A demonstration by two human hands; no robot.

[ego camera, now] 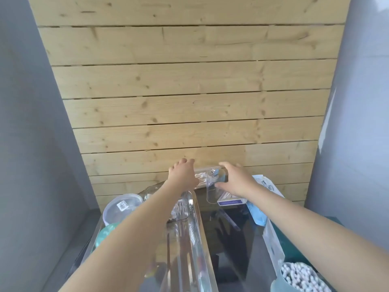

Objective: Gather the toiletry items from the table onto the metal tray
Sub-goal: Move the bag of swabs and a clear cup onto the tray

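Fingers of both hands reach the far table edge. Right hand (235,182) curls around a clear plastic case (214,186), thumb underneath, likely to lift it. Left hand (184,172) rests on a clear box of cotton swabs (200,178); grip unclear. Just behind the right fingers: blue-white carton (229,200), blue packet (257,209). Below the left wrist sits the metal tray (195,220), round lidded tub (121,207) inside.

Count from the head view: 2 bare hands, left hand (183,173) and right hand (237,179). 1 clear box of cotton swabs (202,178) at the far edge. 1 clear pouch (214,189). 1 round lidded plastic container (120,207). 1 blue-and-white packet (257,209). 1 small printed carton (230,199). 1 tub of white swab tips (301,277). 1 metal tray (195,239). 1 teal item (105,232), type unclear.
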